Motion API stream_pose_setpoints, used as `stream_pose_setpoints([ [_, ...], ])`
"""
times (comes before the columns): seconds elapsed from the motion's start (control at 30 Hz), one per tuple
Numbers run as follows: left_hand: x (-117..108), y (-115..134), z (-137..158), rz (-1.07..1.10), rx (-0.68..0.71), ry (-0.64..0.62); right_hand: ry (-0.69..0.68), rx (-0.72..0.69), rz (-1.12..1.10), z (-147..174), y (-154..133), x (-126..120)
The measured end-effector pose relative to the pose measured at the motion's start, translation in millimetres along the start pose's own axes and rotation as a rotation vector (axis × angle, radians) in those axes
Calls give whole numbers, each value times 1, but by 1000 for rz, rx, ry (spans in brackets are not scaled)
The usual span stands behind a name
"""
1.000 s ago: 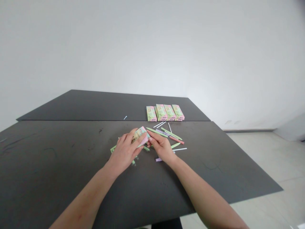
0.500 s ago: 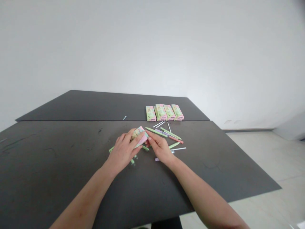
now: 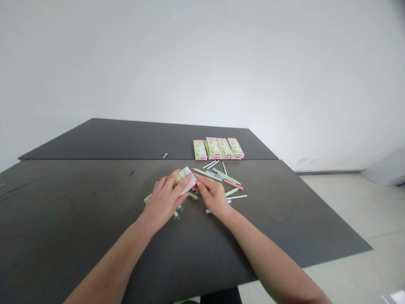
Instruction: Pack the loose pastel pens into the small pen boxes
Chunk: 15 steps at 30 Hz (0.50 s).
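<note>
A small pink and green printed box is tilted between my hands above the dark table. My left hand is closed round its left side, fingers over the top face. At the box's right end, the thumb and fingers of my right hand pinch together on its edge; whether they also hold something smaller is hidden. Green pens lie partly under my hands. Right of them are more green pens, a red pen, a purple pen and a thin white stick.
Several similar pink and green boxes stand in a row near the seam of the dark table. Thin white sticks lie in front of them. One short white piece rests farther left. A white wall rises behind.
Almost nothing differs. Both hands stay on the box in about the same place, and the view has shifted very slightly.
</note>
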<state>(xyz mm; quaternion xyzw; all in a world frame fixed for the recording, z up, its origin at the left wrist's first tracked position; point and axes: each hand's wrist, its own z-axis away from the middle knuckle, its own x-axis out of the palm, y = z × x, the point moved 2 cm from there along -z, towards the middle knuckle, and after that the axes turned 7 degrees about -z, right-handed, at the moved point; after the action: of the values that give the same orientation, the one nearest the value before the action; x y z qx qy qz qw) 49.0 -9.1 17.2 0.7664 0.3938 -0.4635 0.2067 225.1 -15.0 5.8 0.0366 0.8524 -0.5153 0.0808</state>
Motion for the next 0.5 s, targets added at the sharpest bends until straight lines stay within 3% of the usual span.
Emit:
stream_pose_setpoints([
  [0.3, -1, 0, 0, -20, -22, -2, -31, -110, 139, 4, -10, 5],
  [0.5, 3, -3, -1, -37, -14, -14, -42, -44, 173, 3, -8, 6],
])
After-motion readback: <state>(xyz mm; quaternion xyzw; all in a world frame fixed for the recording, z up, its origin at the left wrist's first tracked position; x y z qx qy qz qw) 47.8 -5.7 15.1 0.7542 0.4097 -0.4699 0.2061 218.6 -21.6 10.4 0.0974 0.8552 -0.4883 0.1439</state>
